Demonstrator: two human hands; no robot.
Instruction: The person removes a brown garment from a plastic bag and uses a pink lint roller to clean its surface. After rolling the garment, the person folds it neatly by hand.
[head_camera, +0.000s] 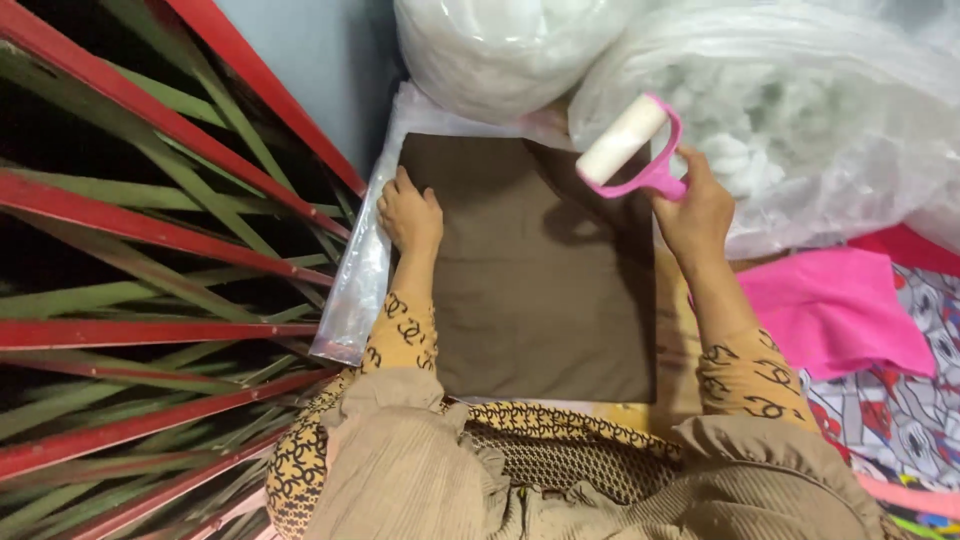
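Your left hand (410, 215) lies flat, fingers spread and released, on the upper left corner of the brown fabric panel (540, 290), its fingertips close to the panel's left edge. Your right hand (695, 215) is clenched around the pink handle of a lint roller (628, 145), holding it lifted above the panel's upper right corner; the white roll tilts up to the right and casts a shadow on the fabric below it. The brown fabric panel lies squarely in front of you, its near edge at your lap and its far edge under the bulging clear plastic bags of white filling (780, 110). Those bags crowd the far and right sides, so there is little room beyond the top edge. Along the left edge a strip of clear plastic sheet (360, 280) sticks out from under the panel, and just beyond it runs the red and green striped mat (150, 250). On the right, a folded pink cloth (835, 305) lies near the panel's right edge, over a patterned cartoon-print sheet (915, 410). The middle and lower part of the panel is open, with nothing lying on it.
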